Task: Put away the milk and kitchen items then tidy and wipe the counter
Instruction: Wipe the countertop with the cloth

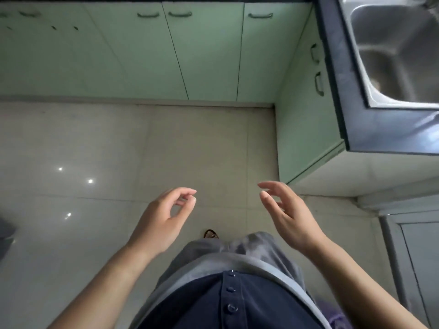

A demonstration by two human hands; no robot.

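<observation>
- Floor (83, 143): pale glossy tiles fill most of the view; three small bright light reflections at left.
- Cabinets (204, 55): light green doors run along the far wall, each with a curved handle near the top edge; all doors seen are shut. A second run turns the corner and comes down the right side under the counter.
- Counter (337, 74): dark, bluish edge at upper right, only a strip in view. No milk or other kitchen items show on that strip; the rest of the worktop lies outside the frame.
- Sink (389, 53): steel basin set in the counter, upper right corner; looks bare inside as far as visible.
- Person's clothing: dark blue buttoned shirt (228, 302) at bottom centre, grey trousers (237, 252) below it; toe of a patterned shoe (211, 234) just shows.
- Left hand (161, 222): raised over the floor, fingers loosely curled, thumb and forefinger close together, holding nothing.
- Right hand (289, 217): raised near the cabinet corner, fingers spread and slightly bent, empty.
- Hands are apart, touching neither each other nor any surface.
</observation>
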